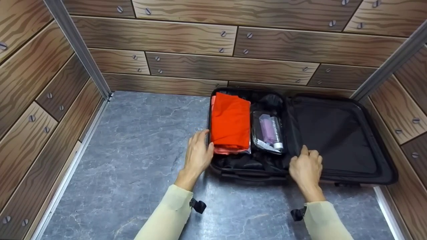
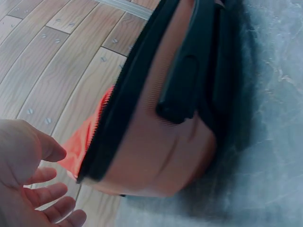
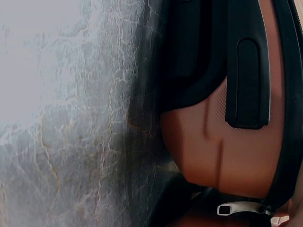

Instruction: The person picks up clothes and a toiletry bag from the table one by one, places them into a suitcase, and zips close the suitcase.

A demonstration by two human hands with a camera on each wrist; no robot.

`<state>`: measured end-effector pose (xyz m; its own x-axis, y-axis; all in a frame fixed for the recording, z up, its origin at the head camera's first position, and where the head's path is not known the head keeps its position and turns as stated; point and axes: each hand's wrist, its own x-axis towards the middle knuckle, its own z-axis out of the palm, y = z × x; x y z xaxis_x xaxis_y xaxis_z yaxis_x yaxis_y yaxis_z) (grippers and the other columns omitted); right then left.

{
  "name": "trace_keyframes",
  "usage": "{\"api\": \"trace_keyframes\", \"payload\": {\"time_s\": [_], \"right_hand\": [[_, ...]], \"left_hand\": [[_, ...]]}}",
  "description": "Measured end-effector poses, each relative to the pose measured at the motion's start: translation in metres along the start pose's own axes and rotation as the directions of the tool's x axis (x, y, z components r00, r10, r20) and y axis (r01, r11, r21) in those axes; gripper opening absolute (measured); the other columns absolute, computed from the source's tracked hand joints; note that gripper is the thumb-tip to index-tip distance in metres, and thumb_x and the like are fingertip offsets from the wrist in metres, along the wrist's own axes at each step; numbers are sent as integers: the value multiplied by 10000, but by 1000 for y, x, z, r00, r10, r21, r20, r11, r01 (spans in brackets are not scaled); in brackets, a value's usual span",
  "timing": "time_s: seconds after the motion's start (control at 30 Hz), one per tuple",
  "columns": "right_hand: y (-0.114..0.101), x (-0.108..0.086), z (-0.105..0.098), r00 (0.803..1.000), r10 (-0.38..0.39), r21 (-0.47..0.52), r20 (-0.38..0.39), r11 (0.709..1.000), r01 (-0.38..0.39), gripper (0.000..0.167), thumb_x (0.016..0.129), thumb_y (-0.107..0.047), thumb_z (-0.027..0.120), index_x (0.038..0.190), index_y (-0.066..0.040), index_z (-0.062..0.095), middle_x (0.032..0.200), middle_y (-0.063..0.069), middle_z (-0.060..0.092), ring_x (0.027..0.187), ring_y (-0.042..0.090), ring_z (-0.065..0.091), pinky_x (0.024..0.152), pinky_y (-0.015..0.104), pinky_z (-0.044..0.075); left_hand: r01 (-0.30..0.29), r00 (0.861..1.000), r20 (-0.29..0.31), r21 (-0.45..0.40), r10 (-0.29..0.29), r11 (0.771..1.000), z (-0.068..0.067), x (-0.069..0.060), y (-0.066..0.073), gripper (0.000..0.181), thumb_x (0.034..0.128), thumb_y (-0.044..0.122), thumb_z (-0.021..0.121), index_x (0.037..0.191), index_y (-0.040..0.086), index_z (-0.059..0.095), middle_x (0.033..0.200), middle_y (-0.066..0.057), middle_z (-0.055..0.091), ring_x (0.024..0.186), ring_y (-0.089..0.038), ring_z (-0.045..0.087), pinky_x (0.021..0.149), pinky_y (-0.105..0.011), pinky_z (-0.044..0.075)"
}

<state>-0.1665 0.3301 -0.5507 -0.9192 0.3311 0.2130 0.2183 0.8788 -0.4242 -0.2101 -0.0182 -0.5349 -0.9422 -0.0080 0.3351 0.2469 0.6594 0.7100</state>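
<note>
An open suitcase (image 1: 255,176) lies flat on the floor, black inside, its orange-brown shell (image 3: 241,161) showing in the right wrist view. Folded red clothing (image 1: 231,121) fills the left of its packed half. Beside that lies a clear-topped black pouch (image 1: 258,145) with a lilac item and a white-capped bottle inside. My left hand (image 1: 198,151) is at the suitcase's left rim, fingers loosely spread; in the left wrist view the thumb is near the red clothing. My right hand (image 1: 306,168) is over the black lining near the hinge, fingers bent; their tips are hidden.
The suitcase's lid half (image 1: 337,133) lies folded out to the right, close to the right wall. Wood-patterned panels (image 1: 186,36) rise behind and on both sides. Grey marbled floor (image 1: 133,150) stretches left and in front. A zipper pull (image 3: 241,208) hangs near the hinge.
</note>
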Motion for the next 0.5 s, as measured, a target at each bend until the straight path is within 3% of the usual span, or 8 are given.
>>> {"api": "trace_keyframes", "payload": {"time_s": [0.23, 0.5], "right_hand": [[1, 0, 1, 1000, -3, 0, -6, 1000, 3, 584, 994, -130, 512, 1499, 158, 447, 1324, 407, 513, 1176, 595, 452, 942, 719, 421], [2, -1, 2, 1000, -5, 1, -14, 1000, 5, 582, 996, -127, 524, 1499, 156, 448, 1317, 402, 516, 1181, 591, 452, 948, 721, 419]], "left_hand": [[27, 1000, 13, -75, -27, 997, 10, -12, -6, 560, 996, 192, 655, 1507, 16, 509, 1489, -233, 558, 1393, -410, 520, 1181, -523, 418], [71, 993, 99, -113, -60, 991, 25, -22, -12, 615, 1072, 219, 562, 1599, -31, 368, 1588, -255, 468, 1465, -411, 467, 1213, -525, 386]]}}
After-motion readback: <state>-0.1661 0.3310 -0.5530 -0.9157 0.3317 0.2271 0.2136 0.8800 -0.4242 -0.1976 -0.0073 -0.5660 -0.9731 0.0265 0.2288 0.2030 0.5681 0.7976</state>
